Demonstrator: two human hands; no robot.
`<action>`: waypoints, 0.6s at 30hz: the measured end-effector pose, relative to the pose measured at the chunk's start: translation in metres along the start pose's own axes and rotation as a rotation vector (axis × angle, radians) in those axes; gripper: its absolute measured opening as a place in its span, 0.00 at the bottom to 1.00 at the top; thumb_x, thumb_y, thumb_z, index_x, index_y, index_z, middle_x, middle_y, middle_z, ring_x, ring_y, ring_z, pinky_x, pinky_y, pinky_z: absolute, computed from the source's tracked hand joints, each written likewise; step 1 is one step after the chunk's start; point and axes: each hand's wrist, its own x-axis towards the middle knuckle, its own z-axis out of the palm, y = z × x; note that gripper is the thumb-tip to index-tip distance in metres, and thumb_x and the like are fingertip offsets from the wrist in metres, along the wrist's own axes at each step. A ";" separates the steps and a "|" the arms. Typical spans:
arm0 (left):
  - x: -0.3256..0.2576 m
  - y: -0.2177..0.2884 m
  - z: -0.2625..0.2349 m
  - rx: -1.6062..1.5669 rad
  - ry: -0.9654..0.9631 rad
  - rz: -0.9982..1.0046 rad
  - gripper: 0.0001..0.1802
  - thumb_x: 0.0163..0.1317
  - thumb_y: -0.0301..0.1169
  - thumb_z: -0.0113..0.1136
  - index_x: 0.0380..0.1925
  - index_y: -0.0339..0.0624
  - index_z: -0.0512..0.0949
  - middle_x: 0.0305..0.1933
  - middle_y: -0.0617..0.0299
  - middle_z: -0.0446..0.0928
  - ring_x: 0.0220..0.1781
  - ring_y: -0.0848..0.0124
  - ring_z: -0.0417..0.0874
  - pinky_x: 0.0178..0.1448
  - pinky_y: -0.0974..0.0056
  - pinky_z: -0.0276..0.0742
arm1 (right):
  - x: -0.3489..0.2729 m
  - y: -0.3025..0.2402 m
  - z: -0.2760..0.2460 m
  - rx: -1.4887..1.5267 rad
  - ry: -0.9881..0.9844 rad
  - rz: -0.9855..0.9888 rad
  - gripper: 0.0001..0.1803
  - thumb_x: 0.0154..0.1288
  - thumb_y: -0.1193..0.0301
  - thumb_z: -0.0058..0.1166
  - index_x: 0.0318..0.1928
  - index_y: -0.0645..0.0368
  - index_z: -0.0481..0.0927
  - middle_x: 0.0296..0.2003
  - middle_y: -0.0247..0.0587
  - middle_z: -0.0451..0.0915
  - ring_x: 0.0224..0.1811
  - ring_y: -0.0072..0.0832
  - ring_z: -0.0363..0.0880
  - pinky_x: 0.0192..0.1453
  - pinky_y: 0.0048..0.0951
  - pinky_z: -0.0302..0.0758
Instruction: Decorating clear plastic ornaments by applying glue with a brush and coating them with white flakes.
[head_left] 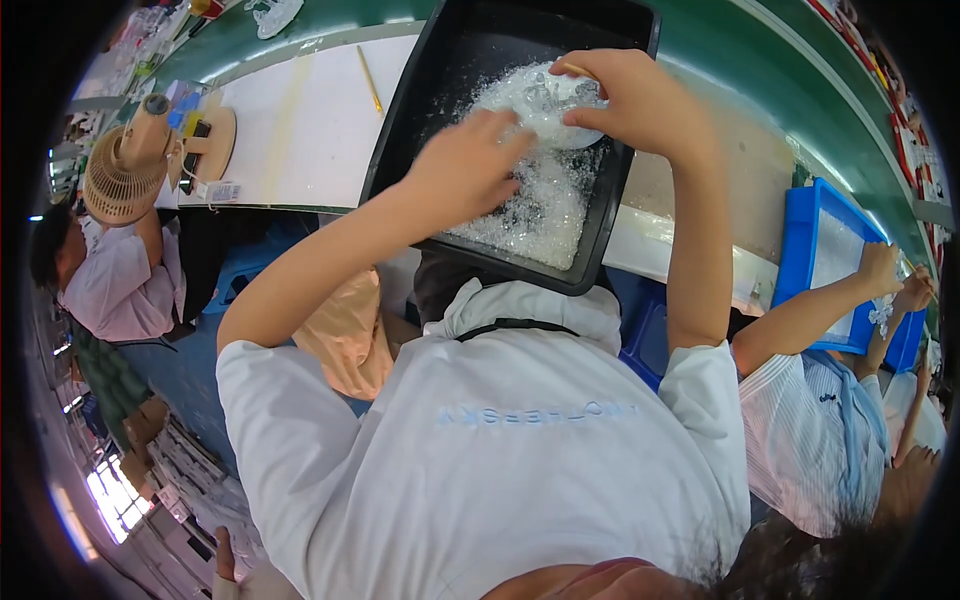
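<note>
- Head view: a black tray (600,215) sits tilted at the edge of the pale tabletop (300,120), filled with small clear glittering pieces (540,205).
- The left hand (470,165) lies on those pieces, fingers bent and loosely spread, touching a clear rounded lump (545,105); its grip closes on nothing that can be made out.
- The right hand (635,100) pinches the lump's upper edge, grip narrow around it.
- A yellow pencil (370,80) lies left of the tray.
- At the right, another person's hands work over a blue tray (805,240).
</note>
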 end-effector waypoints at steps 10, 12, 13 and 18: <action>0.015 -0.045 0.024 -0.342 -0.241 -0.516 0.39 0.47 0.44 0.79 0.53 0.28 0.75 0.48 0.42 0.79 0.45 0.51 0.85 0.50 0.52 0.83 | 0.009 -0.037 0.020 -0.080 -0.009 0.092 0.22 0.56 0.68 0.66 0.53 0.57 0.80 0.27 0.52 0.83 0.31 0.46 0.85 0.37 0.39 0.79; 0.012 -0.026 0.027 -1.032 -0.116 -0.834 0.29 0.50 0.40 0.77 0.43 0.28 0.78 0.39 0.48 0.83 0.36 0.61 0.87 0.46 0.57 0.83 | 0.011 -0.039 0.029 -0.088 0.033 0.124 0.22 0.57 0.68 0.65 0.53 0.56 0.80 0.27 0.52 0.83 0.31 0.46 0.85 0.37 0.40 0.79; 0.012 -0.019 0.024 -1.032 -0.114 -0.837 0.29 0.50 0.40 0.77 0.43 0.28 0.78 0.39 0.48 0.83 0.36 0.61 0.87 0.46 0.57 0.83 | 0.014 -0.041 0.034 -0.092 0.074 0.148 0.21 0.58 0.67 0.64 0.53 0.56 0.80 0.26 0.52 0.83 0.30 0.47 0.85 0.36 0.40 0.79; 0.008 -0.007 0.007 -0.712 0.225 -0.657 0.16 0.58 0.34 0.69 0.42 0.35 0.79 0.41 0.52 0.84 0.37 0.61 0.87 0.47 0.59 0.81 | 0.019 -0.048 0.033 -0.064 0.093 0.330 0.21 0.60 0.67 0.62 0.54 0.56 0.80 0.28 0.52 0.84 0.32 0.46 0.85 0.40 0.39 0.81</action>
